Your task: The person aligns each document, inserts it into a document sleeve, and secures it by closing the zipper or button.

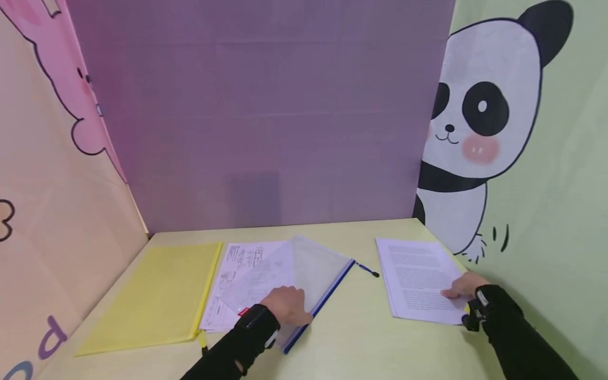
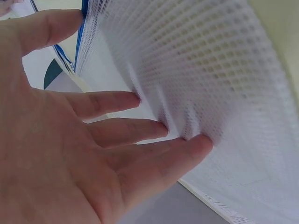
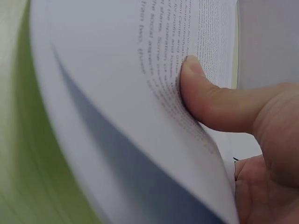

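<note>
A clear mesh zip bag (image 1: 315, 269) with a blue zip edge lies slanted over printed sheets (image 1: 242, 264) in the middle of the table. My left hand (image 1: 287, 306) is at its blue edge; in the left wrist view the fingertips of that hand (image 2: 107, 144) press into the mesh (image 2: 187, 60), fingers spread, thumb at the blue edge. On the right, a stack of printed paper (image 1: 420, 279) is gripped at its right edge by my right hand (image 1: 465, 285). The right wrist view shows the thumb of the hand (image 3: 233, 107) on top of the bent sheets (image 3: 117, 93), other fingers mostly hidden beneath.
A yellow zip folder (image 1: 152, 295) lies flat at the left of the table. The blue zip's dark pull (image 1: 375, 274) points toward the paper stack. A purple panel (image 1: 275, 116) stands behind the table, with a panda picture (image 1: 480, 105) on the right wall.
</note>
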Demonstrator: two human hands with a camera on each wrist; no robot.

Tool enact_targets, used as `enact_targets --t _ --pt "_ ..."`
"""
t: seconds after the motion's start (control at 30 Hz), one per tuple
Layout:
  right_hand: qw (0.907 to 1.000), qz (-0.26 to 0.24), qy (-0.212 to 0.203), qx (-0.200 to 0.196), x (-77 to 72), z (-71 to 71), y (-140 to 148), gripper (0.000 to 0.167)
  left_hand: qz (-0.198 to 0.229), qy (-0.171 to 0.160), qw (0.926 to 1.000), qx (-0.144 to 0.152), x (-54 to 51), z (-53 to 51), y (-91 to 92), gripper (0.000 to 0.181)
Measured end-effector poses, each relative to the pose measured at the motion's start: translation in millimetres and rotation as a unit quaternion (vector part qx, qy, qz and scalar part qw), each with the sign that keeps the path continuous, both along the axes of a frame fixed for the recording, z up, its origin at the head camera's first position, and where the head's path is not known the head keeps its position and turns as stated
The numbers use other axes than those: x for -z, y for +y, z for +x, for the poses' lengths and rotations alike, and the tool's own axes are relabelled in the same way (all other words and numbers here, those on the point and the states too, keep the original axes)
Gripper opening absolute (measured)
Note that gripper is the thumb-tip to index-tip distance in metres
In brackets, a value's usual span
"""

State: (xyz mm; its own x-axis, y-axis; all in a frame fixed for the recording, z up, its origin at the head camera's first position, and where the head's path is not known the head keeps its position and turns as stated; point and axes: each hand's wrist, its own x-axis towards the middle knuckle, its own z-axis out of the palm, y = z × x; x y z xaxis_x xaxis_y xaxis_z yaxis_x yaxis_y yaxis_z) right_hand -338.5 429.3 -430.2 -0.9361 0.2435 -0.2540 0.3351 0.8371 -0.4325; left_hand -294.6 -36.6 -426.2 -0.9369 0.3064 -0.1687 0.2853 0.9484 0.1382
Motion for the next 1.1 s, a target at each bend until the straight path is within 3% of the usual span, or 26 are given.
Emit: enact_targets --t 0.43,0.63,0.87,1.0,1.1 --pt "0.9995 0.022 -0.010 -0.018 -5.6 2.1 -2.1 0.059 0.006 -0.016 0.9998 -0.003 -2.0 -1.5 0.8 0.039" --pt "0.9989 0.036 -0.016 -0.025 -6.4 -0.4 1.0 0.065 0.011 0.017 0.9997 0.010 3.7 -0.3 5.1 0.039" --pt "0.9993 0.032 -0.012 -0.015 -5.8 -1.1 -0.1 0.062 -0.030 0.084 0.9945 0.054 15.0 3.4 16.9 0.025" --pt "0.9993 0.032 -0.011 -0.016 -7.6 -1.0 -2.0 0.062 -0.071 0.085 0.9928 0.045 9.5 6.3 18.3 0.028" --pt "0.9991 0.028 -0.014 -0.030 -8.5 -2.6 0.5 0.068 -0.086 0.049 0.9949 0.018 0.9 9.6 16.9 0.031"
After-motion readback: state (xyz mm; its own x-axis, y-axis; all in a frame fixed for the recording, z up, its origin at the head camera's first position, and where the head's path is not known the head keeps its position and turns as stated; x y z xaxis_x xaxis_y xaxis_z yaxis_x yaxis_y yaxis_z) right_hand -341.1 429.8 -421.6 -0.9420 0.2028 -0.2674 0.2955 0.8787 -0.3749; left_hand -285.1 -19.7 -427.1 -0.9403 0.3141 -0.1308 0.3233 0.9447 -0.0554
